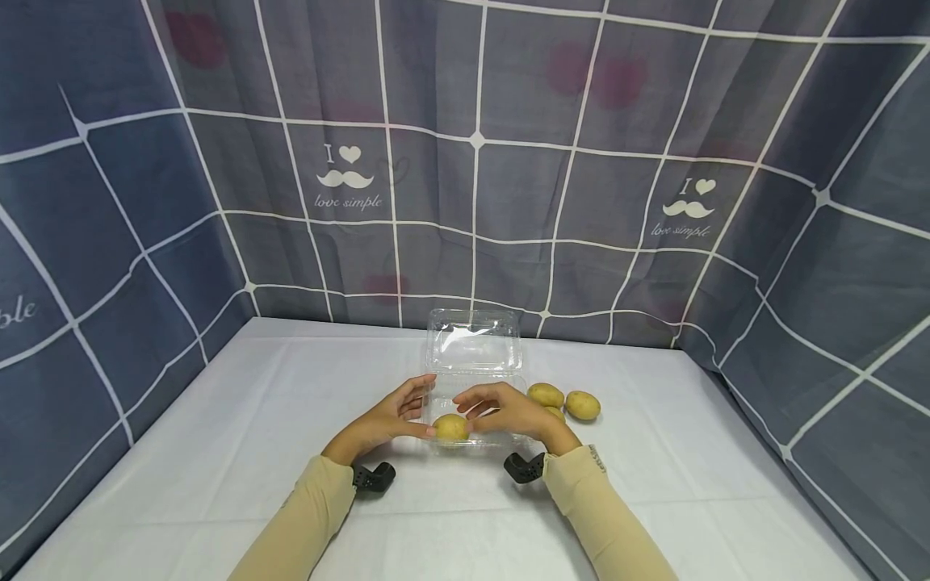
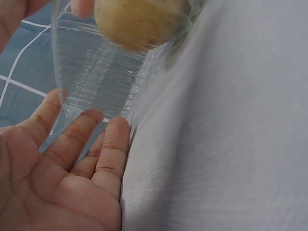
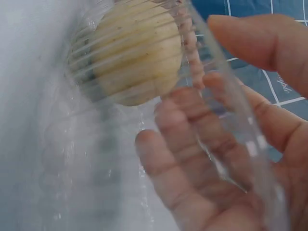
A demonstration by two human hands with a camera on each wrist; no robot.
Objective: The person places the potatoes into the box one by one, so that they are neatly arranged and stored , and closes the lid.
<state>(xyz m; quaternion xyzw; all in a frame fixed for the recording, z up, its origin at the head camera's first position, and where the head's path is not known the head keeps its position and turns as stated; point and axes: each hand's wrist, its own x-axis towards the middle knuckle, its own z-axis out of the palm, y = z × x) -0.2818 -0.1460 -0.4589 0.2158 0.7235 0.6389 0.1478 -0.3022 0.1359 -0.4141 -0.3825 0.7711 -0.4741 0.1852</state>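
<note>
A yellow potato [image 1: 451, 427] lies at the front of the clear plastic clamshell container [image 1: 439, 403], whose lid [image 1: 475, 355] stands raised at the back. My left hand [image 1: 388, 415] is at the container's left side. In the left wrist view, its extended fingers [image 2: 113, 149] touch the ribbed outer wall, and the thumb is near the potato. My right hand [image 1: 512, 410] reaches over the right side. Its fingers [image 3: 168, 163] are inside the container beside the potato, seen through the clear wall in the right wrist view, while the thumb stays outside, apart from them.
Right of the container, close behind my right hand, are three more potatoes [image 1: 583, 406], one partly hidden. A white cloth [image 1: 291, 500] covers the table. Dark checked curtains [image 1: 436, 177] enclose its back and sides.
</note>
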